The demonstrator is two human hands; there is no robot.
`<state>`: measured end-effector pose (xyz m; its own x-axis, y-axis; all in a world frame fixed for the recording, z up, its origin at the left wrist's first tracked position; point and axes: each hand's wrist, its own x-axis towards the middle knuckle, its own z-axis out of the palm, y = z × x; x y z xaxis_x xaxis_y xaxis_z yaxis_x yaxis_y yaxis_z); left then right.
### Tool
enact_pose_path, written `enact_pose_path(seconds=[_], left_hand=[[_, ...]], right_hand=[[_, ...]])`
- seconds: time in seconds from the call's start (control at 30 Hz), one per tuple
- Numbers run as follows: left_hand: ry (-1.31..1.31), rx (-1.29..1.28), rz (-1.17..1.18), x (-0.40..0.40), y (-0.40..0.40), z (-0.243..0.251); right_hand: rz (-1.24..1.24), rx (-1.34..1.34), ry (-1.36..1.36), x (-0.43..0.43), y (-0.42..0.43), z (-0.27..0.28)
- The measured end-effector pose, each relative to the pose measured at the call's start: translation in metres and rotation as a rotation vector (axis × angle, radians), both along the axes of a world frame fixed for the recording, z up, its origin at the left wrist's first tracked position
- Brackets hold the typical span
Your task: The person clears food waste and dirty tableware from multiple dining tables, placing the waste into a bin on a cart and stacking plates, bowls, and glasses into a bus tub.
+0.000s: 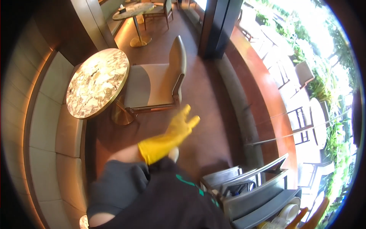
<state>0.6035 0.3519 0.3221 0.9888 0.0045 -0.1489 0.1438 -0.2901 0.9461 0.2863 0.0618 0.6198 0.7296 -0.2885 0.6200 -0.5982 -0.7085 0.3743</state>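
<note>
My left hand [171, 134], in a yellow rubber glove, hangs over the floor in front of my body. Its fingers are apart and hold nothing. My right hand [311, 219], also gloved, is cut off by the bottom right rim, with spread fingers showing and nothing visible between them. Just left of it stand white bowls [288, 211] and what looks like a clear container [278, 223]. These sit at a dark service cart [257, 200] on my right. An upholstered chair [154, 83] stands ahead of my left hand, pushed against an oval marble-patterned table [98, 83].
A padded bench [43, 163] runs along the left wall. Further off stand a dark pillar [218, 28], another pedestal table [134, 11] with a small holder [121, 9], and a wooden chair [160, 11]. Glass on the right shows outdoor seating [304, 73] and plants [320, 83].
</note>
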Motion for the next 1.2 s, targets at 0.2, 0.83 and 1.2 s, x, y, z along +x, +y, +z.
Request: enact_pose_path(seconds=[0.2,0.83,1.2], left_hand=[[0.006,-0.016,0.219,0.133,0.043,0.004],[0.014,0.430,0.767,0.534,0.063,-0.126],[0.483,0.511,1.002,0.816,0.149,-0.162]], right_hand=[[0.315,0.201,-0.082,0.194,0.005,-0.012],[0.638,0.823,0.379,0.922,-0.130,-0.179],[1.020,0.880,0.653,1.349,0.048,-0.210]])
